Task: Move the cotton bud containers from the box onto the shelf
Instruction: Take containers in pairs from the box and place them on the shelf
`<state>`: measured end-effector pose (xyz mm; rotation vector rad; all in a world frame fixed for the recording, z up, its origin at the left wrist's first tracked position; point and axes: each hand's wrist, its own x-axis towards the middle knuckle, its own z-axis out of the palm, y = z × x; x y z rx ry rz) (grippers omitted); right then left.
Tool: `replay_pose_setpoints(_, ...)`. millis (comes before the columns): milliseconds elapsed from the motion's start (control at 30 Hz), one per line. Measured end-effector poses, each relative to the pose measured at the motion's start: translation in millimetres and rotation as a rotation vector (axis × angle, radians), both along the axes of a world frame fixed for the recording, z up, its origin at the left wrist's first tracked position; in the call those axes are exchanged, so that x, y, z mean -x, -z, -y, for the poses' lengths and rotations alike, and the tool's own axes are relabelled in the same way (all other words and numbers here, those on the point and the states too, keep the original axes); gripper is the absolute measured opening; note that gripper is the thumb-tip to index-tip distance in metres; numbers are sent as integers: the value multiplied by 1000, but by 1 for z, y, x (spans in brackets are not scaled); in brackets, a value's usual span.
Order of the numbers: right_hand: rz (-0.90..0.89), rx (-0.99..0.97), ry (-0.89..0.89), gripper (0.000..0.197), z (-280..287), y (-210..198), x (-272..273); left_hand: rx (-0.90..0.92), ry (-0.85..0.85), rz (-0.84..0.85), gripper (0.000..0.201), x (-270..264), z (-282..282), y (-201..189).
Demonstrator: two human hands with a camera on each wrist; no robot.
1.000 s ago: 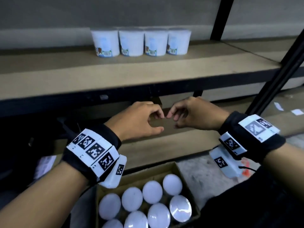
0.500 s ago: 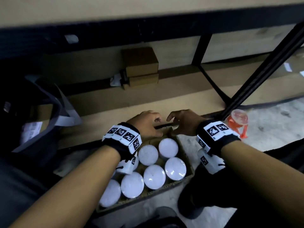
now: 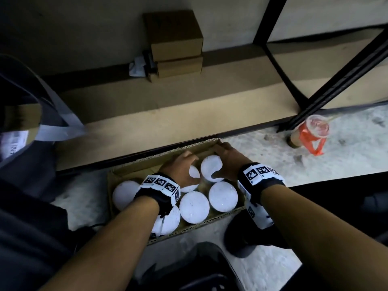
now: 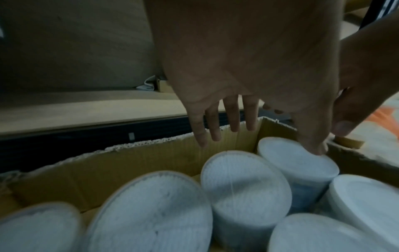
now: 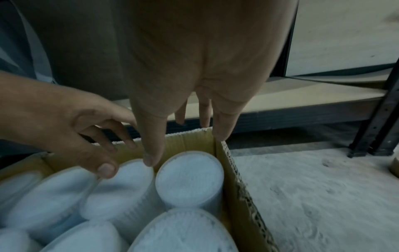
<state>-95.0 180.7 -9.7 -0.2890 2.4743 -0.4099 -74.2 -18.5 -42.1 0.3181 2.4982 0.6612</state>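
Note:
An open cardboard box (image 3: 210, 222) on the floor holds several round cotton bud containers (image 3: 194, 206) with white lids. My left hand (image 3: 181, 168) hovers over the back-row container (image 4: 244, 184), its fingers (image 4: 232, 117) straight and spread, its thumb touching the lid edge of the neighbouring one. My right hand (image 3: 223, 157) spans the container in the far right corner (image 3: 210, 168): its thumb (image 5: 151, 153) sits at the lid's left edge and its straight fingers (image 5: 223, 126) reach the box corner behind it. Neither hand grips anything.
The box lies against the dark front edge of a low shelf board (image 3: 168, 114). Two small stacked cartons (image 3: 174, 40) sit at the shelf's back. A black upright post (image 3: 336, 80) and a plastic cup in an orange carrier (image 3: 315, 131) stand on the right, a grey bag (image 3: 52, 127) on the left.
My view has tipped down from the upper shelf with its row of containers to the box. Both hands have dropped from shelf height into the box and spread over the back-row containers.

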Motion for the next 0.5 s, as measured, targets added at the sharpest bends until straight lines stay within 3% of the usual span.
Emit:
replay_pose_setpoints(200, 44, 23, 2, 90, 0, 26, 0, 32, 18, -12, 70, -1, 6, 24)
replay_pose_setpoints(400, 45, -8, -53, 107, -1, 58, 1, 55, 30, -5, 69, -1, 6, 39)
replay_pose_setpoints(500, 30, -70, -21, 92, 4, 53, -3, 97, 40, -33, 65, -2, 3, 41)
